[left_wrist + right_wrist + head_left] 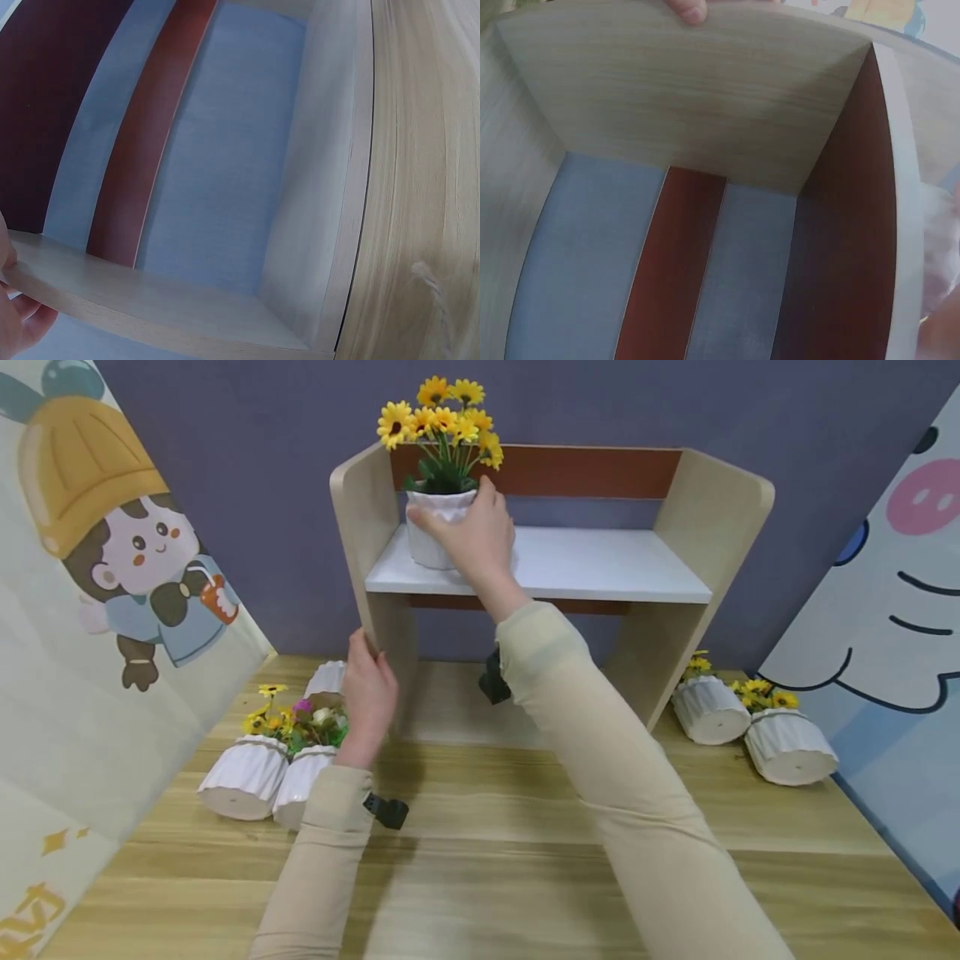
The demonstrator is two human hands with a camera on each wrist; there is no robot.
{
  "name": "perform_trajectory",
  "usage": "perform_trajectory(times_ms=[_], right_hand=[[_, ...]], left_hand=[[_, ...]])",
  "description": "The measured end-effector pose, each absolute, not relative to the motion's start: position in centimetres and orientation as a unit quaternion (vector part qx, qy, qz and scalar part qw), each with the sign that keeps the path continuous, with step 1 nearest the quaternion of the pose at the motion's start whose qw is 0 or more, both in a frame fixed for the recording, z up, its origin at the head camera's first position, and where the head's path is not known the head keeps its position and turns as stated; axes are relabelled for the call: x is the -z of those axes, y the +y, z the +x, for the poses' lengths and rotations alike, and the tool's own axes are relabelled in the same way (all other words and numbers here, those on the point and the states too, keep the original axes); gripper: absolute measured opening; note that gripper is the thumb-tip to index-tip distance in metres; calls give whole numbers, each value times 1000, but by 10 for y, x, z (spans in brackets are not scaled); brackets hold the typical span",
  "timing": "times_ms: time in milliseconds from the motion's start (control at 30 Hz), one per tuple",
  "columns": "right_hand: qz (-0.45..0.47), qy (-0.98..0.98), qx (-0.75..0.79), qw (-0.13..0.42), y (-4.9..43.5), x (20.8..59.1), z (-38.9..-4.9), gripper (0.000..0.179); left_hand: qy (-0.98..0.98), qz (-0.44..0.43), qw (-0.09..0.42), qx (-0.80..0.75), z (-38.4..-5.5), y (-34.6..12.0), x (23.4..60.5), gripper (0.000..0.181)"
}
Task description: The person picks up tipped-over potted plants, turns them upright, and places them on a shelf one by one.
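A white ribbed flower pot (431, 539) with yellow artificial daisies (442, 422) stands upright at the left end of the white upper shelf (592, 560). My right hand (480, 539) grips this pot, thumb on its front and fingers round its right side. Only a blurred part of the pot (937, 240) shows at the right edge of the right wrist view. Lower down, my left hand (369, 697) holds the front edge of the shelf unit's left side panel (386, 652). In the left wrist view, thumb and fingers of the left hand (22, 319) lie on either side of that panel.
On the wooden table (480, 877), several white pots lie tipped over. At the left are a pot with yellow flowers (243, 777), a mixed-flower pot (300, 785) and one behind (326, 681). Two yellow-flower pots (712, 710) lie right of the unit. Cartoon panels (150, 552) flank both sides.
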State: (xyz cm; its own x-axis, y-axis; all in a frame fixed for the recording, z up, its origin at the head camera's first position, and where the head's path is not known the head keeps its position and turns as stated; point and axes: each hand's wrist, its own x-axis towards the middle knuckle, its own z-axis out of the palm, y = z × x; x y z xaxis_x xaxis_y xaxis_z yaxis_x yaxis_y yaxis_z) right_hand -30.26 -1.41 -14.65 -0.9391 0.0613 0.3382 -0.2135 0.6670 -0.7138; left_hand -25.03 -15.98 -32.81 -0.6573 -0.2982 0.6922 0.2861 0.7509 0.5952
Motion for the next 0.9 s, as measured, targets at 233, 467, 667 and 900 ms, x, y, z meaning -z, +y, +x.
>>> perform_trajectory(times_ms=[233,467,667,900], right_hand=[[39,-898,-409,159,-10,150,-298,104],[66,-894,-422,137,0,152,-290,95],[71,-889,-435,122,12,154,-282,93],[105,-886,-429,139,23,161,-269,80]], left_hand=[[-839,-7,410,357,-248,-159,327,36],[-842,6,405,356,-248,-159,327,36],[-844,8,402,356,-248,-158,328,36],[-843,10,406,353,-248,-158,327,37]])
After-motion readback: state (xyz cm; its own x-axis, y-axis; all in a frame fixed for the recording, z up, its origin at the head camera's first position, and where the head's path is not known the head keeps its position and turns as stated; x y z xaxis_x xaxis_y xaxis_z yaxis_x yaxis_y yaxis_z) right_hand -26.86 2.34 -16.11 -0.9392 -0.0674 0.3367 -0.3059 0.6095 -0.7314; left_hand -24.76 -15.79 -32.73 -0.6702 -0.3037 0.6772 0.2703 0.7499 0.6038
